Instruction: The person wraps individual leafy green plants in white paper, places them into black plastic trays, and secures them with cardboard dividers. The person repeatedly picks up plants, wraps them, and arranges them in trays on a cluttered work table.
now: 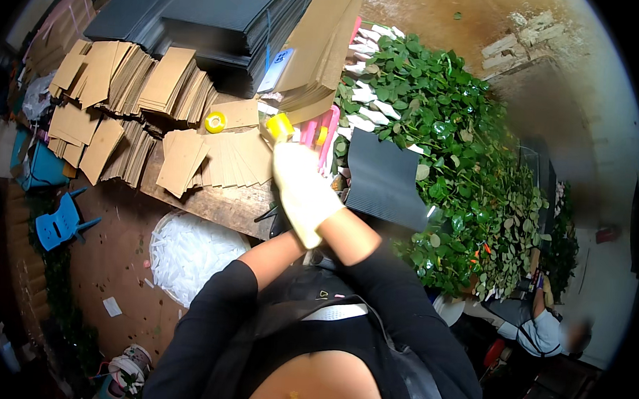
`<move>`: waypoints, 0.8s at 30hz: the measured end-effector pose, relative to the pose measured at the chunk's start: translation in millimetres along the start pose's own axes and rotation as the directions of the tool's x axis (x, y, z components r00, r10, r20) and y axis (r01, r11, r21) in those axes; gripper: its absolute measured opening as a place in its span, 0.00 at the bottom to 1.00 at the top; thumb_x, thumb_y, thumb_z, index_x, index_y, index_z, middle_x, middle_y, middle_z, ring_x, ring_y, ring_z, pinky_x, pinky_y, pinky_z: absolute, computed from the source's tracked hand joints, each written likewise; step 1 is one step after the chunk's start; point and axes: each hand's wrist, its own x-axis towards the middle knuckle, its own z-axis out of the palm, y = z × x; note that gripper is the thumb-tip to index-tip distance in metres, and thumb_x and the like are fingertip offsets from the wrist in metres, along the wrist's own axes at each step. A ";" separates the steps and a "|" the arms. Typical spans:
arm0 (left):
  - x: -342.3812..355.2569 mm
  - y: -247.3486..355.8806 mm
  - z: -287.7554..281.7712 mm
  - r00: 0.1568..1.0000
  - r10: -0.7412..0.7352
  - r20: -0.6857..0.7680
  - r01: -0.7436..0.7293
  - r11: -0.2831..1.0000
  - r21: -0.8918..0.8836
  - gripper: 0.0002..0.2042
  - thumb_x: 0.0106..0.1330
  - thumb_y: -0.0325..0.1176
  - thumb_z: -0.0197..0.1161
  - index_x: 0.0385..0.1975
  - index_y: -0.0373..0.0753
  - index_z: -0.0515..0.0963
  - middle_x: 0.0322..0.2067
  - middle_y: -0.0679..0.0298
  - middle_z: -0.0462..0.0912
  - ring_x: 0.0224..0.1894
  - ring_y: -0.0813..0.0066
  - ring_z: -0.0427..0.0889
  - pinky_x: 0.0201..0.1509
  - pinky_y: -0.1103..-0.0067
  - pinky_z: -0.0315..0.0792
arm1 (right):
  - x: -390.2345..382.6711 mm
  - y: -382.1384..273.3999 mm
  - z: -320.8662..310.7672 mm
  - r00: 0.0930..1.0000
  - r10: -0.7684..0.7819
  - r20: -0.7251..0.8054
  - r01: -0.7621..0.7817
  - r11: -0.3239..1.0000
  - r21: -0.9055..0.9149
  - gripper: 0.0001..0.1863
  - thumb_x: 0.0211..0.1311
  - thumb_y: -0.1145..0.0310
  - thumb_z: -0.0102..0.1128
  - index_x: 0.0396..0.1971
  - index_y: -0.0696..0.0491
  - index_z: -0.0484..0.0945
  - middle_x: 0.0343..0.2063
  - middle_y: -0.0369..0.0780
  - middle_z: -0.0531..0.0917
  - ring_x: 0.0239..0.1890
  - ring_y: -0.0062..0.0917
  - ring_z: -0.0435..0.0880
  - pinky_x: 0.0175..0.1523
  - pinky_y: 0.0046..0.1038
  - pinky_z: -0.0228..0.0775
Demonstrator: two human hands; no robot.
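Observation:
My right hand (pixel 302 180), in a cream-white glove, reaches over the table's front edge. Its far end meets a roll of yellow tape (pixel 280 127); the fingers are blurred and I cannot tell whether they grip it. My left hand (pixel 305 233), also gloved, lies crossed beneath the right wrist, so little more than its cuff end shows and its fingers are hidden. Just left of the hands, tan cardboard pieces (pixel 236 158) lie fanned out. A bent dark corrugated sheet (pixel 383 175) is right of them. Beside the tape stands a pink frame-like object (pixel 328 138).
Stacks of cardboard pieces (pixel 169 80), another yellow tape roll (pixel 215 122) and dark sheets (pixel 214 14) cover the table's left and back. Leafy stems with white-wrapped ends (pixel 441 126) fill the right. A tub of white sleeves (pixel 192 254) and blue chair (pixel 62 220) stand left; another person (pixel 545 330) works at far right.

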 end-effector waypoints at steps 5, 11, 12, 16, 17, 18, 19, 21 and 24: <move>5.1 9.3 -5.2 0.990 0.116 0.084 -0.118 0.993 0.012 0.25 0.73 0.39 0.55 0.68 0.39 0.68 0.70 0.52 0.67 0.74 0.55 0.62 0.80 0.62 0.52 | -96.9 65.6 -110.8 0.945 -0.288 -0.153 0.323 0.891 0.318 0.17 0.67 0.68 0.59 0.55 0.51 0.80 0.38 0.45 0.88 0.37 0.42 0.88 0.47 0.42 0.80; 5.2 -0.7 -11.1 0.872 0.110 0.477 -0.231 0.952 0.203 0.24 0.66 0.40 0.58 0.63 0.44 0.75 0.62 0.54 0.77 0.68 0.54 0.71 0.74 0.64 0.62 | -204.9 138.2 -92.9 0.890 0.093 0.447 -0.415 0.574 0.706 0.12 0.67 0.67 0.67 0.48 0.52 0.85 0.35 0.29 0.83 0.34 0.13 0.75 0.42 0.20 0.68; 8.7 -2.0 -4.8 0.821 0.073 0.567 -0.327 0.873 0.361 0.24 0.65 0.41 0.58 0.62 0.45 0.76 0.62 0.54 0.77 0.67 0.54 0.72 0.74 0.64 0.63 | -213.0 152.3 -77.3 0.774 0.122 0.621 -0.611 0.397 0.685 0.10 0.66 0.64 0.68 0.43 0.51 0.86 0.31 0.26 0.81 0.31 0.11 0.72 0.38 0.19 0.66; 2.5 -7.2 4.4 0.913 0.139 0.383 -0.243 0.940 0.239 0.26 0.64 0.47 0.56 0.60 0.43 0.79 0.61 0.55 0.79 0.65 0.54 0.74 0.71 0.60 0.64 | -212.6 184.1 -75.5 0.741 0.152 0.654 -0.527 0.735 0.427 0.12 0.65 0.57 0.69 0.39 0.49 0.88 0.26 0.31 0.86 0.27 0.13 0.79 0.35 0.22 0.69; 1.5 -10.4 7.2 0.908 0.150 0.391 -0.251 0.942 0.222 0.25 0.64 0.47 0.57 0.59 0.42 0.79 0.60 0.56 0.79 0.65 0.54 0.74 0.71 0.60 0.64 | -213.7 194.8 -56.8 0.724 0.094 0.683 -0.548 0.680 0.487 0.12 0.66 0.57 0.69 0.39 0.50 0.87 0.25 0.31 0.85 0.27 0.13 0.79 0.34 0.22 0.68; 2.6 -13.2 7.9 0.902 0.162 0.400 -0.261 0.943 0.207 0.25 0.64 0.47 0.57 0.58 0.42 0.80 0.59 0.56 0.80 0.65 0.54 0.74 0.70 0.60 0.65 | -215.6 206.9 -31.4 0.710 0.034 0.703 -0.568 0.617 0.544 0.12 0.67 0.57 0.68 0.38 0.51 0.87 0.25 0.31 0.85 0.26 0.13 0.78 0.34 0.21 0.68; 1.2 -18.6 8.1 0.902 0.113 0.416 -0.201 0.964 0.174 0.24 0.62 0.47 0.59 0.56 0.43 0.81 0.58 0.55 0.81 0.63 0.53 0.75 0.70 0.61 0.65 | -212.7 213.3 -20.7 0.712 -0.049 0.701 -0.573 0.537 0.619 0.13 0.68 0.57 0.68 0.39 0.52 0.86 0.24 0.30 0.84 0.26 0.12 0.78 0.33 0.20 0.68; -5.4 -31.2 12.7 0.908 0.116 0.403 -0.201 0.964 0.175 0.25 0.63 0.47 0.60 0.58 0.44 0.79 0.59 0.55 0.79 0.64 0.52 0.74 0.71 0.62 0.64 | -206.1 216.9 -17.0 0.698 -0.176 0.694 -0.622 0.332 0.709 0.12 0.70 0.60 0.67 0.44 0.53 0.84 0.25 0.29 0.83 0.25 0.10 0.77 0.31 0.16 0.66; -15.2 -41.5 20.8 0.932 0.116 0.343 -0.193 0.961 0.199 0.26 0.63 0.48 0.61 0.60 0.43 0.77 0.61 0.55 0.77 0.65 0.51 0.71 0.72 0.63 0.64 | -204.1 215.3 -7.2 0.738 -0.137 0.660 -0.638 0.178 0.750 0.14 0.70 0.61 0.66 0.47 0.55 0.82 0.31 0.32 0.85 0.25 0.13 0.80 0.29 0.16 0.69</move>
